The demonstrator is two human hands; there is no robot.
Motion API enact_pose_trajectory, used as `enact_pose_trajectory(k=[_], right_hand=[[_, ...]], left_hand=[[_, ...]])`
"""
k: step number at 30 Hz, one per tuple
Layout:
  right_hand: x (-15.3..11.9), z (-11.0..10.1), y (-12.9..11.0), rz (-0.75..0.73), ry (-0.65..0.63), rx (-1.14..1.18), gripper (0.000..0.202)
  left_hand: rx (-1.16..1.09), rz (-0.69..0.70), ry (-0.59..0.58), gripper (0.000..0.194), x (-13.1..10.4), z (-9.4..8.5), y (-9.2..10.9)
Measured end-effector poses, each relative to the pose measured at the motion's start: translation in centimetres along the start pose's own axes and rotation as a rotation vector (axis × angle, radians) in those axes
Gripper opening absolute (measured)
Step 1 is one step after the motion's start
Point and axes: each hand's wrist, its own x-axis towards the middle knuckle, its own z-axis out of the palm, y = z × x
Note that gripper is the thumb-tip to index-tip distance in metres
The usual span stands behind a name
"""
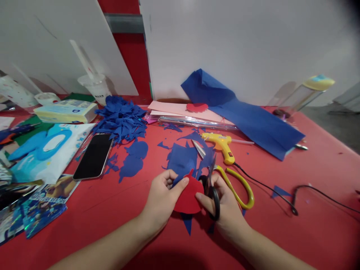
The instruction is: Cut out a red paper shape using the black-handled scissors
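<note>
My left hand (161, 197) pinches a rounded red paper cutout (189, 197) with a small pointed tip, and blue paper shows behind it. In my right hand (225, 204) are black-handled scissors (215, 202), blades pointing up and away; that thumb also touches the red cutout's right edge. Just beyond my hands lies a blue paper piece (182, 159). Yellow-handled scissors (244, 187) rest beside my right hand, with a yellow glue gun (222, 144) behind them. Blue rounded cutouts (132, 165) lie to the left.
A pile of blue scraps (120, 119), a phone (94, 155), a tissue pack (67, 111) and a cup (95, 88) occupy the left. Long blue paper (250, 118) leans at the back right. The glue gun's black cord (264, 187) crosses the red table (317, 232).
</note>
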Motion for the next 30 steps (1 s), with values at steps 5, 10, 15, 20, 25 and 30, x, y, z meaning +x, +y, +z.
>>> enact_pose_trajectory(k=[5,10,15,20,25,30], right_hand=[[0.1,0.0,0.0,-0.019,0.014,-0.033,0.038],[0.0,0.1,-0.1,-0.032,0.008,-0.024,0.037],[0.0,0.2,0.0,-0.061,-0.010,-0.005,0.039],[-0.1,0.2,0.0,-0.055,-0.023,0.022,0.040],[-0.1,0.2,-0.1,-0.028,-0.037,0.055,0.043],[0.1,0.1,0.3,0.067,-0.078,0.176,0.042]], left_hand=[[-0.079,-0.053,0.000,0.033,0.0,0.1,-0.4],[-0.198,-0.141,-0.053,0.027,0.2,0.2,-0.1],[-0.186,-0.186,-0.092,0.021,0.5,-0.1,0.3],[-0.090,-0.176,-0.148,0.015,0.9,-0.7,0.8],[0.072,-0.078,-0.141,0.012,1.2,-0.9,1.4],[0.162,0.009,-0.098,0.011,2.3,-1.7,1.9]])
